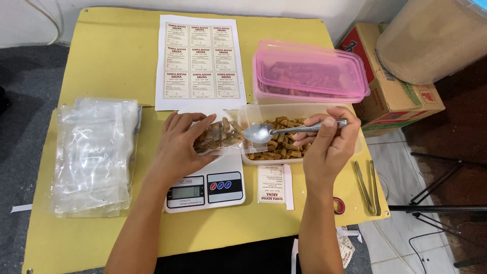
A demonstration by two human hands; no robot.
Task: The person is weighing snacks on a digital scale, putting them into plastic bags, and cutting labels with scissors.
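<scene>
Across most of the frame lies the yellow counter (pixel 106 66), the largest thing before me. At upper right a big beige tub (pixel 431 38) leans over a cardboard box (pixel 401 96). At upper middle a pink lidded container (pixel 309 73) sits just behind a clear open container (pixel 294 114) that holds brown rolled snacks (pixel 284 144). At left a stack of clear plastic bags (pixel 94 155) rests on the counter, well apart from the rest. At upper centre lies a white label sheet (pixel 200 61). Lower centre stands a white kitchen scale (pixel 210 187), and just right of it a single loose label (pixel 271 183). My left hand (pixel 180 147) rests above the scale at centre, fingers curled around a small clear pouch (pixel 223 137) partly filled with the snacks, gripping it at its left side with the mouth facing the open container. My right hand (pixel 329 142) sits at centre right, fingers pinched around the handle of a metal spoon (pixel 264 133) whose bowl hangs just at the pouch's mouth, over the edge of the clear container; the bowl looks bare. At lower right metal tongs (pixel 368 180) lie near the counter's edge, and beside my right wrist a bit of red ring (pixel 339 205) shows
</scene>
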